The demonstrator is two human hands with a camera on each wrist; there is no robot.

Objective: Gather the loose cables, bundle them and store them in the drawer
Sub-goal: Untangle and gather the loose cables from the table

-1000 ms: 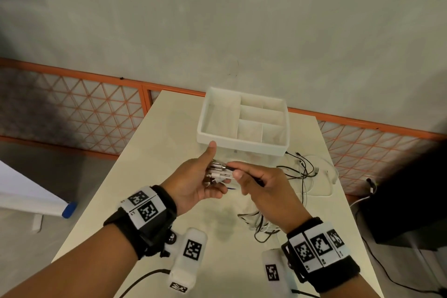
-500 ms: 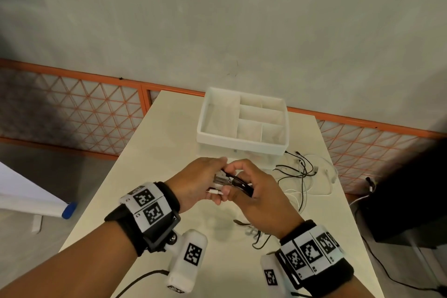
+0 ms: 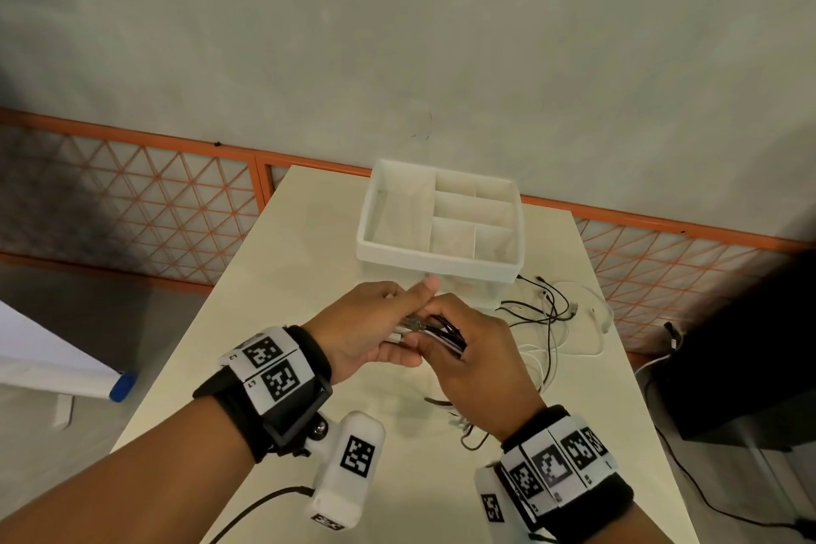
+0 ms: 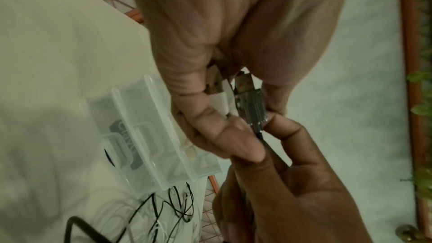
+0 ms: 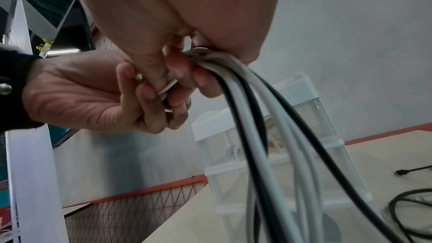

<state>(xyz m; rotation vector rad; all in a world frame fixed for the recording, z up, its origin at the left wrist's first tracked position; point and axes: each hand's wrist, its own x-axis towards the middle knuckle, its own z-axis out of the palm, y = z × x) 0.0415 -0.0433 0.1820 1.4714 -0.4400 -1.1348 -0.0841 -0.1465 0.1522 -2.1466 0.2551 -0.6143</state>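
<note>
Now, from the head view, both hands sit lower and closer together than a second ago, at frame centre below the drawer unit [image 3: 439,230]; the gathering looks nearly done, bundling next. The left hand [image 3: 371,327] pinches the plug ends, thumb up, while the right hand [image 3: 477,362] curls round the cables [image 3: 443,333]. Loose strands [image 3: 547,309] lie on the counter [image 3: 309,261] at right.

On the left wrist, fingertips [image 4: 236,136] clamp the connectors [image 4: 247,95].

On the right wrist, cables [image 5: 261,117] hang down from the fist.

Beige table [image 3: 282,278], clear drawer unit [image 3: 441,252] at its far end, loose cables [image 3: 547,314] just beside.
</note>
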